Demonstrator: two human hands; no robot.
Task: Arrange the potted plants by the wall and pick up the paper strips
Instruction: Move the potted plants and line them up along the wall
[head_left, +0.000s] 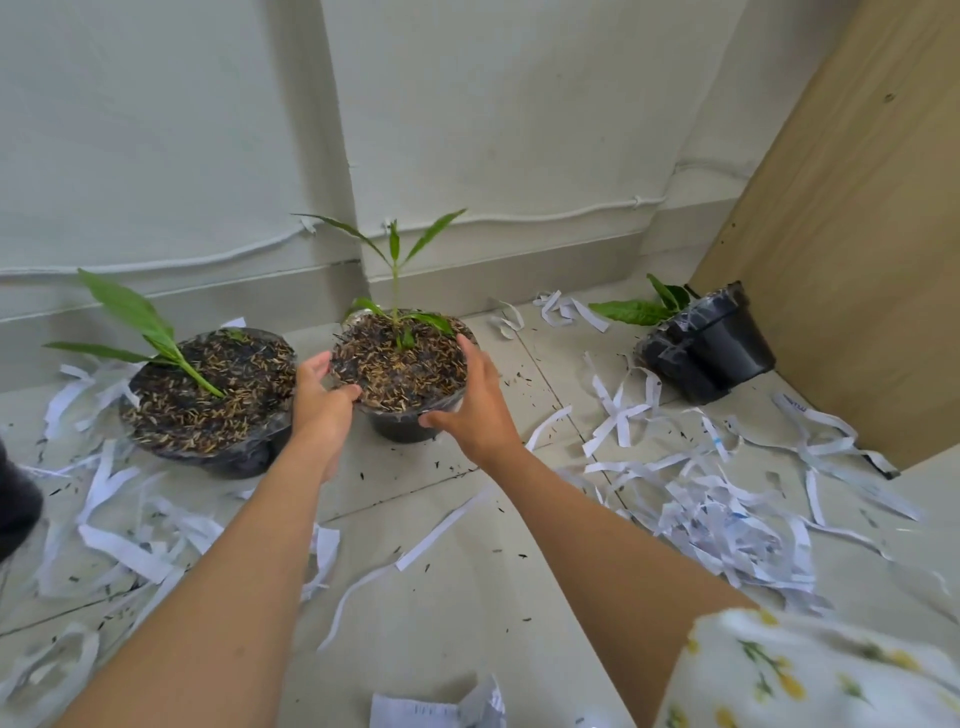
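While both hands (322, 410) grip the middle pot (402, 410), strip (727, 514) print stays illegible.

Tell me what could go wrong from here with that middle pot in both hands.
Both hands, left and right, grip the middle pot only at its rim, so it could tip and spill husk-covered soil. Its stem stands close above the hands and may get bent. The tipped pot on the right lies on its side, and paper strips litter the floor, so a pot set on them might sit unevenly.

Wooden panel (852, 218) (right) meets wall (156, 130) carrying white cable (545, 214).
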